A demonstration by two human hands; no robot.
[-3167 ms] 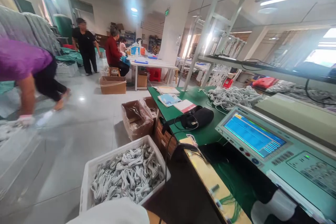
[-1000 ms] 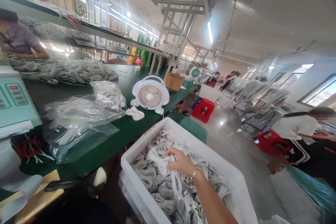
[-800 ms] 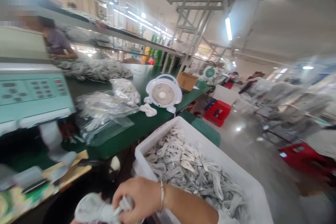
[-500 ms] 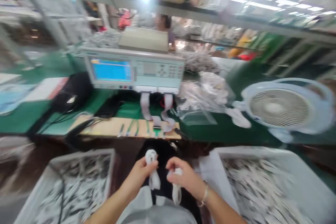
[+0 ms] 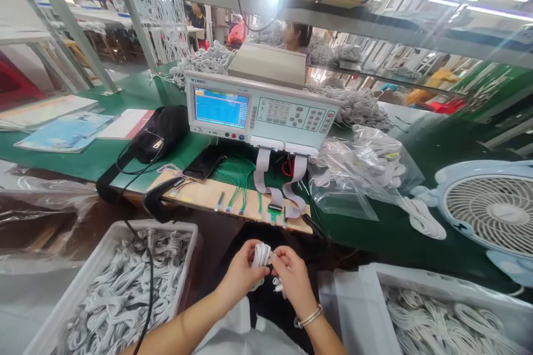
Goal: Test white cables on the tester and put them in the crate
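Note:
A coiled bundle of white cable (image 5: pixel 261 254) is held over my lap by my left hand (image 5: pixel 244 272), its thumb and fingers closed around the loops. Close against it on the right, my right hand (image 5: pixel 290 274) pinches the cable's white end piece (image 5: pixel 278 285), part of which sticks out below the fingers. The fingertips of both hands nearly meet beside the coil. What lies inside the right hand's grip is partly hidden.
White bins of coiled cables stand left (image 5: pixel 192 228) and right (image 5: pixel 375 299). Ahead is a green bench with a tester (image 5: pixel 291 116), a wooden fixture strip (image 5: pixel 200 194), bagged cables (image 5: pixel 358 177) and a fan (image 5: pixel 499 211). A black cable hangs over the left bin. A person sits behind the tester.
My hands have come together at the coil; earlier they were apart, with a white loop hanging below the right one. The head view has turned left, and the picture is sharper.

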